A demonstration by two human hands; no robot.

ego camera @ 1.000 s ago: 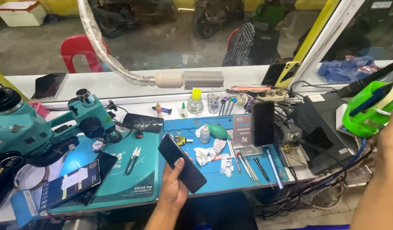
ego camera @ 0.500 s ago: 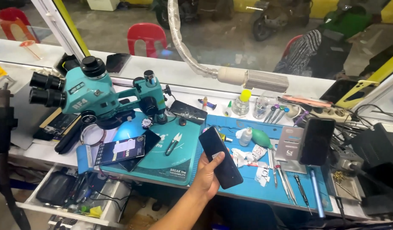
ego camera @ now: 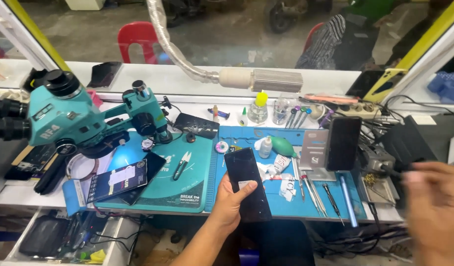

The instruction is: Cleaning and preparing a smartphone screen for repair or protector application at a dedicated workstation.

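Observation:
My left hand (ego camera: 231, 203) reaches up from the bottom middle and grips a black phone (ego camera: 247, 183) with a dark screen, held tilted over the seam between a teal work mat (ego camera: 192, 182) and a blue mat (ego camera: 286, 202). My thumb lies across the phone's lower part. At the right edge my right hand (ego camera: 434, 209) is heavily blurred. It sits beside a thin black tool handle (ego camera: 393, 172), and I cannot make out whether it is gripping it.
A teal microscope (ego camera: 64, 118) stands at the left. A second dark phone (ego camera: 342, 143) is propped upright on a grey stand. Small cutters (ego camera: 180, 165), bottles (ego camera: 259, 109), screwdrivers (ego camera: 330, 197) and a flat dark packet (ego camera: 116, 180) lie around. An open drawer (ego camera: 64, 236) juts out lower left.
The view has swung back to the right. My right hand has come into view at the right edge, blurred by motion. The left hand keeps hold of the phone.

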